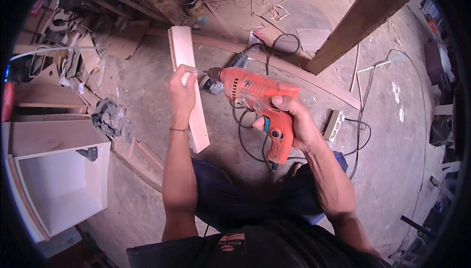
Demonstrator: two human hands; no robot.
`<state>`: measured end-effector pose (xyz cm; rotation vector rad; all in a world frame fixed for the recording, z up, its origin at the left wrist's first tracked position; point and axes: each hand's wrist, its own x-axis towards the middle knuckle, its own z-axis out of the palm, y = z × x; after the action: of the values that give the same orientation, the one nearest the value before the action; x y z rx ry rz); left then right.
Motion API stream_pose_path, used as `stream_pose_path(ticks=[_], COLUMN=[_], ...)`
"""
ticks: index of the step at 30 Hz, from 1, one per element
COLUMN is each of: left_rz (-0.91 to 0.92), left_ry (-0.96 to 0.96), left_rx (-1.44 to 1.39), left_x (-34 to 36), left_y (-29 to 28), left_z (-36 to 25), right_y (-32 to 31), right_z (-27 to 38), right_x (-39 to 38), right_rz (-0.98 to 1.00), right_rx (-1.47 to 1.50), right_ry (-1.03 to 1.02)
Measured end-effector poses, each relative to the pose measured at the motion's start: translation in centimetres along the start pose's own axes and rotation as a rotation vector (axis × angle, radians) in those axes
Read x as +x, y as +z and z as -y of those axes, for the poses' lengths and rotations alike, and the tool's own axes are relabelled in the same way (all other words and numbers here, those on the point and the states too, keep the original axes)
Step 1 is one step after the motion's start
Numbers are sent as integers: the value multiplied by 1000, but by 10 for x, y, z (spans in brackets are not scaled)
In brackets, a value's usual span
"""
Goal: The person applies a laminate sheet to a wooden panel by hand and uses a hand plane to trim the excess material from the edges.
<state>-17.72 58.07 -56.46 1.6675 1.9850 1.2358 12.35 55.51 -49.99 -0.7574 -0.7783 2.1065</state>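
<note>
Drill (260, 89) sits in the right hand (302, 123), finger beside the trigger (266, 124), tip near the board (198, 121)'s right edge, which the left hand (182, 91) pinches. Aim straight, keep that thumb clear, squeeze gently.

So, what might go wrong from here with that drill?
The left hand is right by the front of the orange drill, so a slip might catch its fingers.

The wooden piece appears held up by hand with no clamp on it, so it could twist if the drill pushes against it.

Black cord loops beneath the drill, and might snag as the right hand moves it.
</note>
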Motion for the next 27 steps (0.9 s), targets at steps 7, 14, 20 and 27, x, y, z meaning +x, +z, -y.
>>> stream_pose_path(ticks=[7, 14, 20, 27], left_rz=[-130, -95, -130, -183], left_ry=[35, -139, -133, -89], left_rx=[-126, -450, -536, -530], left_x=[1, -7, -6, -19], left_y=[-16, -29, -36, -64], left_z=[-2, -16, -28, -27], right_y=[-20, -41, -91, -127], right_z=[2, -4, -47, -165], right_x=[4, 25, 54, 54], right_rz=[-153, -132, -27, -31], right_rx=[7, 100, 47, 78], right_ry=[15, -23, 120, 460])
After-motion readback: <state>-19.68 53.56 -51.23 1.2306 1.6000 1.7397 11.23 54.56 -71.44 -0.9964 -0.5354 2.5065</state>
